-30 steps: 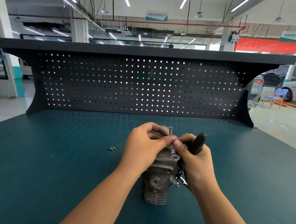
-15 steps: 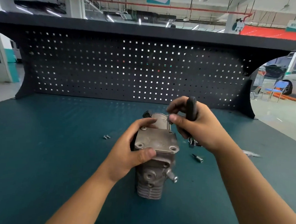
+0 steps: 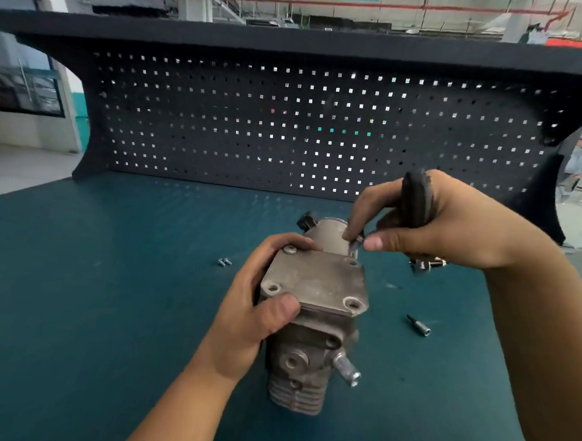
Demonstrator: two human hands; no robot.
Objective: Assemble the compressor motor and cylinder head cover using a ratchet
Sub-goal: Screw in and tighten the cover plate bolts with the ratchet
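Observation:
A grey metal compressor body point(image 3: 299, 374) stands upright on the teal bench, with a flat square cylinder head cover point(image 3: 316, 283) on top. My left hand point(image 3: 260, 307) grips the cover's left side, thumb on its front corner. A bolt point(image 3: 289, 250) sits in the far-left corner hole; the two front holes show no bolt. My right hand point(image 3: 449, 223) holds the black ratchet handle point(image 3: 415, 200) in its palm, its metal head point(image 3: 428, 264) poking out below. Its thumb and forefinger pinch a small bolt point(image 3: 354, 246) over the far-right corner of the cover.
Two loose bolts point(image 3: 224, 261) lie on the bench left of the compressor. A small socket bit point(image 3: 418, 326) lies to its right. The dark pegboard back panel point(image 3: 288, 124) closes off the far side of the bench.
My left hand shifted from the top of the cover to its left side, uncovering it. My right hand rose off the compressor's side with the ratchet and brought a bolt to the far-right corner.

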